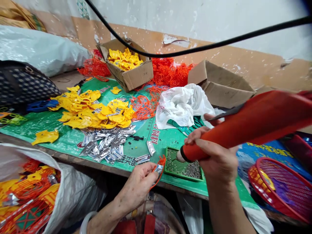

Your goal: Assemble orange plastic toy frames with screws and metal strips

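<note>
My right hand [216, 159] is wrapped round a long red electric screwdriver [226, 125]. The tool's pale tip points down over a green tray [166, 172], whose peg-holed floor carries a heap of small grey screws [193, 169] at its right end. Between the thumb and fingers of my left hand [140, 183] is an orange plastic piece [159, 164] with a silver strip on it, just left of the tray. Loose silver metal strips [107, 146] lie piled on the green table cover [143, 138] beyond that hand, with yellow plastic parts [95, 112] heaped behind them.
A carton [137, 77] of yellow parts stands behind, among orange netted pieces [168, 71]. White cloth [182, 104] and another carton [229, 89] lie at the back right. A red basket [280, 182] is at right, a full white sack [70, 185] at left. A black cable [170, 55] crosses above.
</note>
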### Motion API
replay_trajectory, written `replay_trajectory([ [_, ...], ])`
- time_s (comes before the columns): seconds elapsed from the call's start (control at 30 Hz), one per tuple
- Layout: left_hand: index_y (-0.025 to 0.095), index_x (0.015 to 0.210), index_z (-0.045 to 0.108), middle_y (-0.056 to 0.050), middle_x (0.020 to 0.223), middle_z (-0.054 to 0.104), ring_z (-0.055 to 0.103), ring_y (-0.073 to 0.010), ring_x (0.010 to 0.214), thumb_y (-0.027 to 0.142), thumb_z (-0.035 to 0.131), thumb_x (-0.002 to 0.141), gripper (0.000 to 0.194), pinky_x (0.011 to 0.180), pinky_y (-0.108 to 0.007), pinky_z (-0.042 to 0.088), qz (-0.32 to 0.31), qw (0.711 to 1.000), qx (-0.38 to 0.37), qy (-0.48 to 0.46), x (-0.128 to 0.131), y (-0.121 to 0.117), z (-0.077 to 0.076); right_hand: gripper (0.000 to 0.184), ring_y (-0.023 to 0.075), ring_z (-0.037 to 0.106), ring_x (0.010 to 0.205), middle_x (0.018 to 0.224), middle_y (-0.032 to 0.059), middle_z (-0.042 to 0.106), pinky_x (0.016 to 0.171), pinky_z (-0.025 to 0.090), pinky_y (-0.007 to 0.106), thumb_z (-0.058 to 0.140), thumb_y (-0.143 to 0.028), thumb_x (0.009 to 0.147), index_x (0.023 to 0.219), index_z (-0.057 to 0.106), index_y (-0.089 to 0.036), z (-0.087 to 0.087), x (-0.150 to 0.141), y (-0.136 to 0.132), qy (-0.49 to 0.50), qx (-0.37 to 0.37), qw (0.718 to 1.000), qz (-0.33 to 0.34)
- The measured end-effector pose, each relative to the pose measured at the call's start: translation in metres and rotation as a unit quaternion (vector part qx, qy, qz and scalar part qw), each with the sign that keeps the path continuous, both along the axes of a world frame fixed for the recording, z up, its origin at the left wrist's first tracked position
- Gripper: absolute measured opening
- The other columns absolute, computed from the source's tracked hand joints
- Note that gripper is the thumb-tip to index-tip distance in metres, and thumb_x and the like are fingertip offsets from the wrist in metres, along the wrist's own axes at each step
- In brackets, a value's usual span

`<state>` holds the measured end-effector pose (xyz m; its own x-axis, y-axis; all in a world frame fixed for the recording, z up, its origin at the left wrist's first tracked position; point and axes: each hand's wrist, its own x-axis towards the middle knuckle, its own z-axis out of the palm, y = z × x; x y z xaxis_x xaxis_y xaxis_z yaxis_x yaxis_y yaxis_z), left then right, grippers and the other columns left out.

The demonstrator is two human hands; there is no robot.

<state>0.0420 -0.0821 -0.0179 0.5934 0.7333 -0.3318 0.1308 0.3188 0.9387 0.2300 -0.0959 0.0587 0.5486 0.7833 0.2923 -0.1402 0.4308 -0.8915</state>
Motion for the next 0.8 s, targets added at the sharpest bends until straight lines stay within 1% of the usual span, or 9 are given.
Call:
replay_trajectory([
  [0.1,0.015,0.081,0.070,0.000,0.068,0.055,0.043,-0.0150,0.065,0.050,0.061,0.083,0.035,0.061,-0.026,0.031,-0.004,1.000,-0.006,0.000,0.001,0.000,-0.001,0.040,0.0155,0.059,0.061,0.067,-0.0048,0.064,0.063,0.051,0.034,0.069,-0.010,0.065,0.101,0.064,-0.029,0.011,-0.012,-0.010,0.016,0.019,0.999,0.047],
  [0.2,0.015,0.081,0.068,0.001,0.068,0.051,0.038,-0.0138,0.063,0.048,0.060,0.085,0.034,0.060,-0.026,0.029,-0.015,1.000,-0.019,-0.002,0.001,0.000,0.000,0.046,0.0152,0.060,0.064,0.070,-0.0049,0.064,0.067,0.052,0.034,0.070,-0.009,0.068,0.108,0.063,-0.032,0.014,-0.023,-0.016,0.027,0.020,0.997,0.071],
  [0.33,0.016,0.078,0.064,0.002,0.066,0.044,0.032,-0.0135,0.063,0.042,0.060,0.083,0.027,0.057,-0.026,0.026,-0.017,1.000,-0.021,-0.012,0.001,0.000,0.003,0.051,0.0159,0.060,0.065,0.071,-0.0045,0.063,0.065,0.053,0.034,0.074,-0.013,0.069,0.115,0.061,-0.033,0.013,-0.033,-0.017,0.031,0.016,0.996,0.079],
  [0.43,0.017,0.075,0.061,0.003,0.066,0.042,0.031,-0.0137,0.063,0.038,0.059,0.081,0.022,0.057,-0.026,0.025,-0.011,0.999,-0.025,-0.022,0.001,-0.001,0.005,0.051,0.0162,0.059,0.064,0.071,-0.0048,0.063,0.063,0.053,0.034,0.075,-0.016,0.069,0.114,0.060,-0.034,0.012,-0.036,-0.016,0.021,0.010,0.997,0.079],
  [0.53,0.017,0.073,0.059,0.003,0.066,0.040,0.029,-0.0135,0.063,0.037,0.058,0.081,0.021,0.056,-0.026,0.024,-0.011,0.999,-0.029,-0.023,0.001,-0.001,0.005,0.047,0.0153,0.059,0.063,0.071,-0.0055,0.062,0.063,0.052,0.033,0.074,-0.016,0.070,0.111,0.059,-0.034,0.009,-0.037,-0.015,0.011,0.004,0.997,0.075],
  [0.8,0.017,0.077,0.061,0.002,0.067,0.043,0.033,-0.0136,0.064,0.040,0.061,0.080,0.024,0.058,-0.026,0.026,-0.005,0.997,-0.060,-0.047,0.001,-0.001,0.003,0.050,0.0156,0.059,0.064,0.072,-0.0057,0.063,0.063,0.052,0.034,0.075,-0.017,0.070,0.113,0.058,-0.034,0.003,-0.038,-0.013,0.009,-0.013,0.996,0.087],
])
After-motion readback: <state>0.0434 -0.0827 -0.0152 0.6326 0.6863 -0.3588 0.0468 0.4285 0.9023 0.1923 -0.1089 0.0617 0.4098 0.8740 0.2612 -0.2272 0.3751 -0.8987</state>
